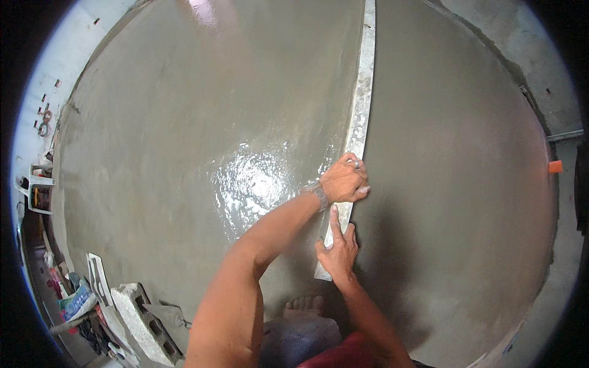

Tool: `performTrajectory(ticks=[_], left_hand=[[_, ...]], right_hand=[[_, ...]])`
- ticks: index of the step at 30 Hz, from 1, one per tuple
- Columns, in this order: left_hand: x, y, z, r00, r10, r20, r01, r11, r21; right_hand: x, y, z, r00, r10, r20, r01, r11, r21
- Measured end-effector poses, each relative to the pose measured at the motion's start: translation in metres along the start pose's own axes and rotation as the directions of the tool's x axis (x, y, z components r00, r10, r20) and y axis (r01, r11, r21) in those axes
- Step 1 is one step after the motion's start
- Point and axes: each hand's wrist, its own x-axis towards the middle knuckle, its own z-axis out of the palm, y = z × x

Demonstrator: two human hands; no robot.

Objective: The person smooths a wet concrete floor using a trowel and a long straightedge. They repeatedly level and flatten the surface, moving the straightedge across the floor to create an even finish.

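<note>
Fingers of the left hand [345, 178] are curled down over a long, flat metal straightedge [363, 86], bunched close together and gripping it across its width. Right hand [339, 253] sits nearer the person, close to the bar's near end: index finger stretched out along the top face, thumb by the left edge, the rest folded toward the right edge. Can't really see how hard either one is squeezing, or what the tips are doing underneath.

My guess on the grip: the bar is long and most of it runs away past the hands, so two holds one behind the other probably keep it from twisting, and that pointed finger likely helps steer it. It lies on the grey floor [460, 153], running from near the person up to the top of the view.

Texture-wise, the floor looks like wet cement, smooth and dull on the right, with a glary, rippled patch left of the hands. The straightedge is pale, scuffed and blotchy, narrow with straight sides (any bow is probably the lens). Bare foot [305, 305] just below the near end, and a rough hollow concrete block [130, 300] tilted off at lower left
</note>
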Motion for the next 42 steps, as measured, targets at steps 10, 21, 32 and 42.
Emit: performTrajectory(ticks=[10,21,32,42], left_hand=[[0.005,-0.009,-0.005,0.999,0.012,0.050,-0.012,1.000,0.008],[-0.084,0.052,-0.067,0.850,-0.429,-0.305,0.346,0.892,-0.290],[-0.277,0.221,-0.080,0.420,-0.885,0.200,0.903,0.384,-0.194],[-0.354,0.319,-0.087,0.035,-0.994,0.108,0.988,0.018,-0.156]], right_hand=[[0.011,-0.003,0.010,0.999,0.038,-0.024,-0.038,0.999,-0.012],[0.013,-0.012,-0.002,0.985,0.169,0.017,-0.169,0.985,0.019],[0.012,0.002,0.007,0.995,0.056,-0.081,-0.050,0.996,0.071],[0.016,0.007,-0.008,0.996,0.060,0.070,-0.068,0.990,0.126]])
